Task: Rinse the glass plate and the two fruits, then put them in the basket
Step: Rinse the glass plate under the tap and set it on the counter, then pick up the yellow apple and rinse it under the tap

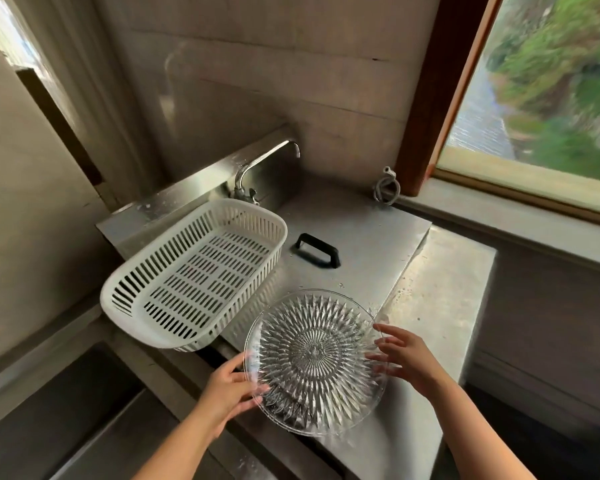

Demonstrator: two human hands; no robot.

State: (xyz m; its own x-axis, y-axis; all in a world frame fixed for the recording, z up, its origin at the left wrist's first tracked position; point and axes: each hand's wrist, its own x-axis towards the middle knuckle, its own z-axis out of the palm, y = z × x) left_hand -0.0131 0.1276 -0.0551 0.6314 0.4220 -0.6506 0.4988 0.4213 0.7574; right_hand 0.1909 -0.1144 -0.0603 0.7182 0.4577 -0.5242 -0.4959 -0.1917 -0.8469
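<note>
A round cut-glass plate (pixel 314 362) with a starburst pattern is held tilted above the steel counter, low in the middle of the view. My left hand (pixel 227 393) grips its left rim, thumb on top. My right hand (pixel 404 358) lies behind the plate's right rim with the fingers spread, partly seen through the glass. A white slotted plastic basket (pixel 201 271) stands empty to the upper left of the plate, on the counter by the tap. No fruit is in view.
A chrome tap (pixel 264 168) rises behind the basket. A steel lid with a black handle (pixel 317 251) covers the area right of the basket. A sink basin (pixel 66 410) lies at lower left. A window and its sill sit at right.
</note>
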